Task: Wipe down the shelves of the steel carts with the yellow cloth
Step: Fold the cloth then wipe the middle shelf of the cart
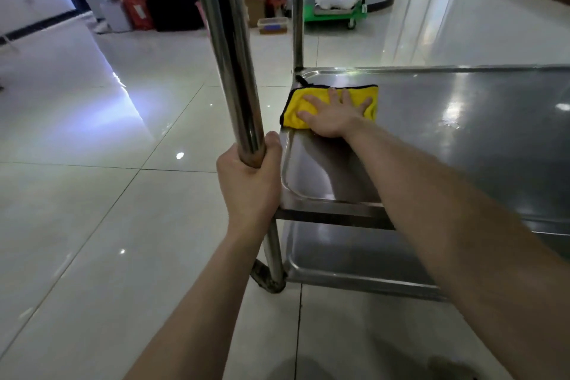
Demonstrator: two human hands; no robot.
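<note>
Presses the yellow cloth (296, 107) under the flat, spread right hand (333, 116) at the far left corner of the middle shelf (462, 139), grips the near post (229, 55) with the left hand (249, 182) — should keep pressure even, follow the raised rim (285, 171), sweep rightward in overlapping passes

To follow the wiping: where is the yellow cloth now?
Head view: the yellow cloth lies at the left end of the cart's middle shelf, flat under the right hand, right of the post that the left hand grips.
</note>
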